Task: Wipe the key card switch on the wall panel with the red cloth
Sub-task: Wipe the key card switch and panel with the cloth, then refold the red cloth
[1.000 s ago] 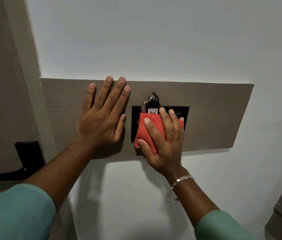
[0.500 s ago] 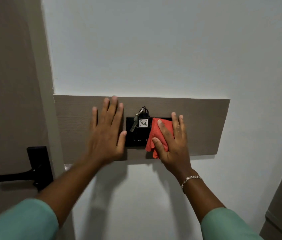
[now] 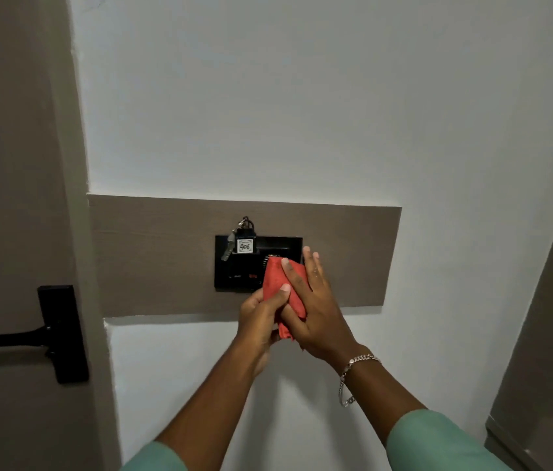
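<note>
Both hands hold the red cloth (image 3: pixel 280 283): right hand (image 3: pixel 315 307) presses it against the black key card switch (image 3: pixel 258 263) at its 4 o'clock corner, left hand (image 3: pixel 258 317) pinches its lower fold. Soft, light, bunches easily; best gripped wadded.

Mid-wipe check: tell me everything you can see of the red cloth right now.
The red cloth is a small, soft, bunched piece of fabric, plain red with a faintly textured weave. Both hands hold it: the right hand lies over it with its fingers spread, while the left hand pinches its lower left part, thumb on top. Its upper end lies over the right part of the black key card switch on the wooden wall panel; its lower end hangs below the hands.
</note>
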The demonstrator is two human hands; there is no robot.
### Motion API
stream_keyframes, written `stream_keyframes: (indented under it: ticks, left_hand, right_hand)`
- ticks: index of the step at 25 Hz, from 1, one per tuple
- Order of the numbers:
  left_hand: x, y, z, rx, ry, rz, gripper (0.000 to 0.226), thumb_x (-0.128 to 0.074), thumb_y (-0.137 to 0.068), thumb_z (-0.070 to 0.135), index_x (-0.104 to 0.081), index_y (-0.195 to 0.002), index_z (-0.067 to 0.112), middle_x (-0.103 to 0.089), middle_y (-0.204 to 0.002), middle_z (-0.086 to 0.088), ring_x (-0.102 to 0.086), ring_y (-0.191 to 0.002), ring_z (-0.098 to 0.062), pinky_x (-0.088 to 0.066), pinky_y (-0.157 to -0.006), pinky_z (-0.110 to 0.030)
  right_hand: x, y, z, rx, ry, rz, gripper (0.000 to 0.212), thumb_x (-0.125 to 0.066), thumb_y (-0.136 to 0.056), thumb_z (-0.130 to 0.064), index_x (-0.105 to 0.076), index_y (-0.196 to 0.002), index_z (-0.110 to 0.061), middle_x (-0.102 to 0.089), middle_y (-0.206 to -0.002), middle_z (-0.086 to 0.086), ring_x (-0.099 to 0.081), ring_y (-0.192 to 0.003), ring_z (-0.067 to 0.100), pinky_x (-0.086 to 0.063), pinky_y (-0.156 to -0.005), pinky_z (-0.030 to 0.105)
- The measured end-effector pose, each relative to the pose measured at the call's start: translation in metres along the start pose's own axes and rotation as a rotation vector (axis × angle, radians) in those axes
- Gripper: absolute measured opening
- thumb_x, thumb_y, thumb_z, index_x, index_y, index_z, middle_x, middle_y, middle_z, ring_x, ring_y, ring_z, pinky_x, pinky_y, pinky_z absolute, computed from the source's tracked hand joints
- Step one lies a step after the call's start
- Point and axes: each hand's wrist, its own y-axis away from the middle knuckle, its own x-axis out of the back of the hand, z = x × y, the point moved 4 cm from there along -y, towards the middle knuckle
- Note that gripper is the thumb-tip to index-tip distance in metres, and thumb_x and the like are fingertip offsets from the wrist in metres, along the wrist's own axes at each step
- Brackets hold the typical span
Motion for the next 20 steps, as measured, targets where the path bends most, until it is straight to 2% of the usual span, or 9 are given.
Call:
stream_keyframes:
  ticks: [2, 5, 6, 8, 10, 12, 15, 17, 20]
  left_hand:
    - [-0.017, 0.0, -0.014, 0.066, 0.03, -0.085, 0.022, -0.067, -0.089, 0.023, -0.07, -0.109, 0.013, -0.077, -0.082, -0.008, -0.074, -0.071, -0.021, -0.057, -0.053, -0.031]
    - [-0.058, 0.001, -0.043, 0.129, 0.118, -0.152, 0.028, -0.065, -0.09, 0.02, -0.068, -0.116, 0.008, -0.076, -0.096, -0.014, -0.073, -0.09, -0.03, -0.062, -0.067, -0.044]
    - [-0.074, 0.001, -0.056, 0.146, 0.129, -0.168, 0.028, -0.065, -0.091, 0.019, -0.069, -0.117, 0.008, -0.076, -0.1, -0.014, -0.073, -0.095, -0.031, -0.062, -0.072, -0.047]
    - [-0.113, 0.003, -0.091, 0.201, 0.074, -0.205, 0.025, -0.063, -0.093, 0.021, -0.07, -0.114, 0.009, -0.077, -0.1, -0.012, -0.074, -0.093, -0.028, -0.062, -0.071, -0.044]
    - [-0.154, 0.009, -0.133, 0.245, -0.052, -0.193, 0.02, -0.06, -0.096, 0.023, -0.071, -0.108, 0.012, -0.078, -0.096, -0.011, -0.076, -0.085, -0.025, -0.062, -0.064, -0.037]
    - [-0.195, 0.015, -0.185, 0.288, -0.194, -0.13, 0.02, -0.059, -0.096, 0.025, -0.071, -0.106, 0.012, -0.076, -0.099, -0.014, -0.076, -0.084, -0.029, -0.064, -0.068, -0.042]
    - [-0.258, 0.025, -0.27, 0.393, -0.382, -0.073, 0.025, -0.063, -0.092, 0.026, -0.068, -0.103, 0.003, -0.074, -0.102, -0.021, -0.074, -0.086, -0.038, -0.062, -0.078, -0.052]
    - [-0.294, 0.031, -0.325, 0.484, -0.442, -0.083, 0.02, -0.066, -0.089, 0.021, -0.064, -0.093, 0.001, -0.072, -0.1, -0.024, -0.074, -0.077, -0.042, -0.063, -0.07, -0.053]
    - [-0.35, 0.038, -0.403, 0.618, -0.421, -0.144, 0.009, -0.066, -0.086, 0.009, -0.069, -0.09, 0.002, -0.072, -0.099, -0.025, -0.074, -0.072, -0.04, -0.064, -0.059, -0.048]
  right_hand:
    - [0.014, 0.024, 0.017, -0.096, -0.215, 0.012, 0.086, -0.058, -0.087, -0.06, -0.008, -0.155, -0.043, 0.0, -0.169, -0.01, -0.001, -0.157, 0.011, -0.017, -0.123, 0.036]
    - [0.044, 0.072, 0.058, -0.418, -0.625, 0.187, 0.103, -0.061, -0.066, -0.084, -0.018, -0.15, -0.044, -0.031, -0.157, -0.018, -0.041, -0.136, -0.01, -0.042, -0.109, 0.019]
    - [0.054, 0.088, 0.077, -0.529, -0.737, 0.233, 0.1, -0.061, -0.064, -0.085, -0.029, -0.146, -0.04, -0.042, -0.15, -0.015, -0.052, -0.124, -0.012, -0.047, -0.1, 0.017]
    - [0.073, 0.124, 0.12, -0.697, -0.861, 0.255, 0.075, -0.065, -0.07, -0.072, -0.056, -0.13, -0.027, -0.068, -0.129, 0.003, -0.07, -0.106, 0.009, -0.056, -0.084, 0.025]
    - [0.095, 0.162, 0.162, -0.793, -0.76, 0.277, 0.049, -0.071, -0.08, -0.055, -0.065, -0.118, -0.025, -0.075, -0.113, 0.006, -0.074, -0.1, 0.021, -0.059, -0.08, 0.03]
    - [0.114, 0.203, 0.205, -0.856, -0.59, 0.283, 0.038, -0.07, -0.089, -0.042, -0.06, -0.123, -0.029, -0.073, -0.112, -0.004, -0.073, -0.099, 0.014, -0.059, -0.085, 0.03]
    - [0.143, 0.271, 0.279, -0.98, -0.45, 0.222, 0.038, -0.068, -0.093, -0.023, -0.057, -0.129, -0.021, -0.072, -0.11, 0.0, -0.073, -0.092, 0.013, -0.062, -0.081, 0.036]
    - [0.168, 0.317, 0.327, -1.055, -0.33, 0.166, 0.038, -0.071, -0.09, -0.017, -0.06, -0.126, -0.016, -0.073, -0.099, -0.002, -0.072, -0.077, 0.003, -0.061, -0.067, 0.022]
    - [0.205, 0.376, 0.395, -1.114, -0.115, 0.093, 0.041, -0.078, -0.084, -0.02, -0.062, -0.123, -0.016, -0.07, -0.101, -0.004, -0.067, -0.088, 0.007, -0.051, -0.076, 0.018]
